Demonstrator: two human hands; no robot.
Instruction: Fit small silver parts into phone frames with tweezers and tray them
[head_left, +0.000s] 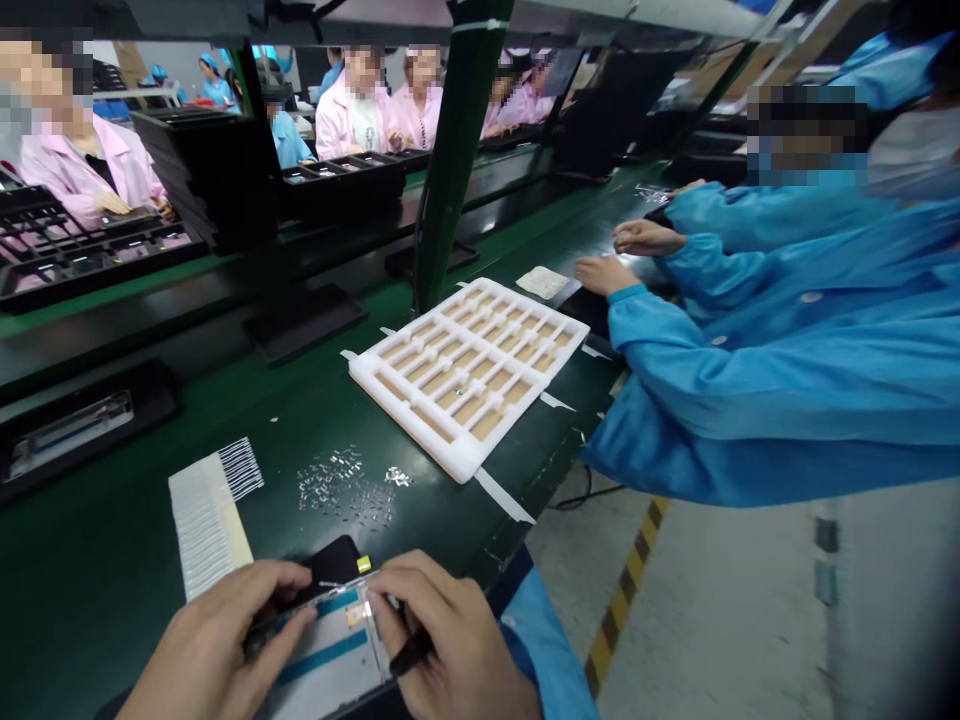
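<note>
At the bottom of the view my left hand [214, 645] grips the near edge of a flat electronic panel [322, 665], which has white and teal film on it. My right hand [450, 640] holds black tweezers [411, 650], and their tips are hidden among my fingers at the panel's upper corner. Just beyond the panel lies a black piece [330, 562] with a small yellow tag [364, 564]. Small shiny metal parts [345, 485] are scattered on the green bench mat [112, 540] above my hands. To their left lies a white paper card [204, 520] bearing rows of thin strips.
A white foam tray [397, 420] with many slots is taped to the bench. Co-workers' blue sleeves and hands [630, 245] reach in from the right. A green post [454, 170] and black trays [337, 180] stand beyond, with a striped floor line [622, 590] at right.
</note>
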